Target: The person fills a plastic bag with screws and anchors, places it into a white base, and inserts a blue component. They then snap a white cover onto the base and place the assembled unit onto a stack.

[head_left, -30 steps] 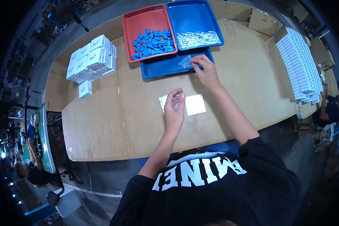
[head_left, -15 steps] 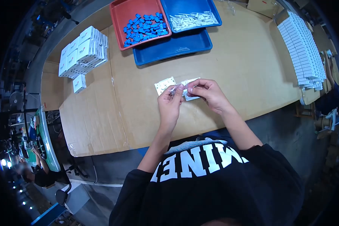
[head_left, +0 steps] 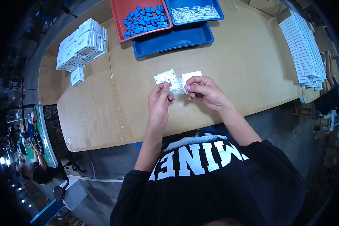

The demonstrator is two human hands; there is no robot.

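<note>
Holding a seemingly clear bag (head_left: 177, 90), hands (head_left: 158, 105) have room inside the table edge (head_left: 101, 145).

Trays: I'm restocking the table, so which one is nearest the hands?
The front blue tray, partly hidden by the others: the red tray of blue parts and rear blue tray of white parts sit farther back.

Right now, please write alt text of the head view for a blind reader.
The left hand and right hand hold a small clear plastic bag over a table. Beyond lie blue pieces in a red tray and white pieces in a blue tray, with white boxes stacked at left.
</note>
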